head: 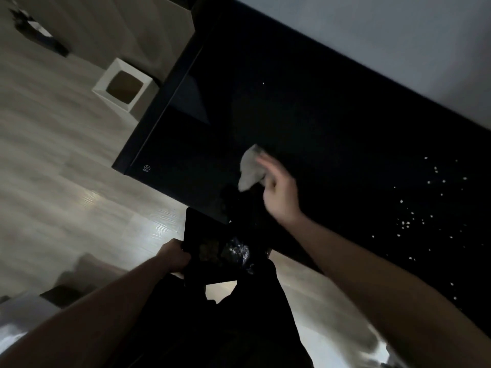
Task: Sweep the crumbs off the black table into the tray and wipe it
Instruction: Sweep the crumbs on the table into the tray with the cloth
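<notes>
Sweeping toward the tray is the step I judge myself to be in. My right hand (pixel 279 192) pinches a crumpled pale cloth (pixel 251 168), which sticks out at its ten o'clock over the black table (pixel 332 123). The hand is blurred, so I cannot tell whether the cloth touches the surface.

My left hand (pixel 174 257) curls around the near-left edge of the black tray (pixel 202 235), held at the table's near edge, at about seven o'clock from the cloth. Something pale and glinting lies inside it, too dim to name.

The white crumbs (pixel 414 221) are scattered well apart from the cloth, at roughly four o'clock from my right hand, running toward the table's right end. One lone speck sits at twelve o'clock from the cloth.

To do this well, I reckon I should carry the cloth beyond the crumbs, press it flat, and draw them in one slow stroke toward eight o'clock. The tray's lip should sit snug under the table edge, or bits may drop to the wooden floor (pixel 66 155) below.
</notes>
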`<state>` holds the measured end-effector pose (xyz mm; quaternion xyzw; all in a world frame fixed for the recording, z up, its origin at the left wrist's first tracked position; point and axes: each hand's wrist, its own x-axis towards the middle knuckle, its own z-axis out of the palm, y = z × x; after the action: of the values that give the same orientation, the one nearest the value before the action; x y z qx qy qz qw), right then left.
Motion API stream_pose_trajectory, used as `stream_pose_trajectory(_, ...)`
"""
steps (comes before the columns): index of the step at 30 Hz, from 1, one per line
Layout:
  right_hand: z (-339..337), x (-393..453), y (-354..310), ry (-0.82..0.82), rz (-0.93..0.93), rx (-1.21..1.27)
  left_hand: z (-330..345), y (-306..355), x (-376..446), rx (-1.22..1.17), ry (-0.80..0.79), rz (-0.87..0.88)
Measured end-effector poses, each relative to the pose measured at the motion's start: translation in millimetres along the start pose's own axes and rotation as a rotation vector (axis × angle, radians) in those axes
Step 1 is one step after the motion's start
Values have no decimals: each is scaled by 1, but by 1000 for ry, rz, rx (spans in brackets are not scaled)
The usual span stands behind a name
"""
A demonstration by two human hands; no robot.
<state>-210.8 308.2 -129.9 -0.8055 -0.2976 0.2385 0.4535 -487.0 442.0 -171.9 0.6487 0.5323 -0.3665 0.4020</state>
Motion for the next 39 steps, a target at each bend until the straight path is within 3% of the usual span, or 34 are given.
stream_pose_trajectory(3,-27,70,-2,124,78,-61,-2,-3,2,-2,6,0)
stream_pose_trajectory(9,-50,195,3,196,155,-185,-3,-5,9,-14,8,1)
stream_pose_trajectory(16,-19,256,21,-37,131,-629,-2,-6,15,-24,21,1)
stream_pose_trajectory(22,11,155,30,-107,-158,-618,-9,-4,10,-63,0,-21)
stream_pose_trajectory(26,38,43,32,-203,-216,-459,-16,-3,4,-44,-25,-14)
stream_pose_trajectory(33,76,-119,17,-268,-60,-173,-23,-18,20,-29,-68,25)
stream_pose_trajectory(39,79,-160,-15,-72,177,5,-32,-2,-2,79,-35,70)
